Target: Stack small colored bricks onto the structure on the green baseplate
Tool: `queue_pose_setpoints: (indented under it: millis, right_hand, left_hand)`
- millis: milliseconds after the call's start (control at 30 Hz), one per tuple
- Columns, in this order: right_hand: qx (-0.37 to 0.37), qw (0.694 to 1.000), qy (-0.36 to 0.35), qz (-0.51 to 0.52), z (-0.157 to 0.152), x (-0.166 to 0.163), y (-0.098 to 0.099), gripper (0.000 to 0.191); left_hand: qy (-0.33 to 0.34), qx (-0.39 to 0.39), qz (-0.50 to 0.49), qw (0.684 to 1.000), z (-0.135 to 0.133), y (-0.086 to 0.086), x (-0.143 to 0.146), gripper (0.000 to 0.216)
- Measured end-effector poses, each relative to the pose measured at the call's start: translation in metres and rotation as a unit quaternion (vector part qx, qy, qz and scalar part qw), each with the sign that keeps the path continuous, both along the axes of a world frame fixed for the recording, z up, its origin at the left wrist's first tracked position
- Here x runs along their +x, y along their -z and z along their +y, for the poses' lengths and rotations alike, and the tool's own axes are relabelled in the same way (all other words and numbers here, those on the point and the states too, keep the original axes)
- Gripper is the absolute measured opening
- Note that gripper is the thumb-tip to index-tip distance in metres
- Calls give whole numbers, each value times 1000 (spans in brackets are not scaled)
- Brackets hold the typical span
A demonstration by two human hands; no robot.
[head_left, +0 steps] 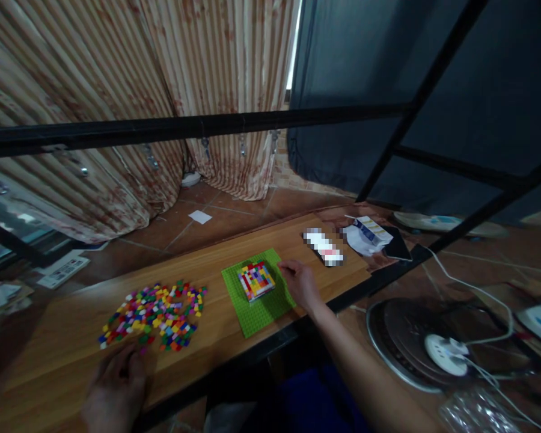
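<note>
Bricks (177, 328) look plastic, smooth, faintly shiny; stack (256, 281) the same. Baseplate (240, 316) looks plastic, studded, matt. Table (72, 337) looks wood, grained, smooth, low sheen. Curtain (94, 72) is matt cloth. Rail (252, 122) looks like painted metal. Floor (162, 246) is smooth tile. Socket (438, 353) looks smooth plastic; wrap (478, 412) is clear, crinkled, glossy plastic.

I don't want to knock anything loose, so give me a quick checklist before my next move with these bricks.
1. Green studded plastic baseplate lying flat on the brown wooden table: ok.
2. Boxy multicoloured plastic brick build on the baseplate: ok.
3. Small, loose multicoloured plastic bricks off the baseplate: ok, spread to its left.
4. Right hand clear of the build: ok, a gap shows.
5. Brick in the right hand: cannot tell.
6. Brick in the left hand: cannot tell.
</note>
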State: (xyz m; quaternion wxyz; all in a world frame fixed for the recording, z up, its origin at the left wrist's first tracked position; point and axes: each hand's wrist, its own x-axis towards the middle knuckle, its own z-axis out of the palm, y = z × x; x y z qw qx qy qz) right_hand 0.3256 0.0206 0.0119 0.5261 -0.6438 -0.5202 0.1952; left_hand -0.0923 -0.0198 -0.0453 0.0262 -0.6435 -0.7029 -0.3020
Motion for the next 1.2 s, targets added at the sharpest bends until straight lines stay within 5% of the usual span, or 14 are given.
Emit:
queue_pose_setpoints:
  millis: [100, 667, 1200]
  right_hand:
    - [-25, 1000, -2, 16, 8, -2, 3, 18]
    - [-85, 996, -28, -19, 34, -27, -1, 10]
    - [-67, 995, -29, 67, 35, -23, 13, 29]
  left_hand:
    - [-48, 9, 9, 999, 0, -10, 10, 31]
    - [-30, 15, 20, 999, -3, -14, 16, 33]
    - [-9, 22, 9, 1000, -4, -14, 17, 31]
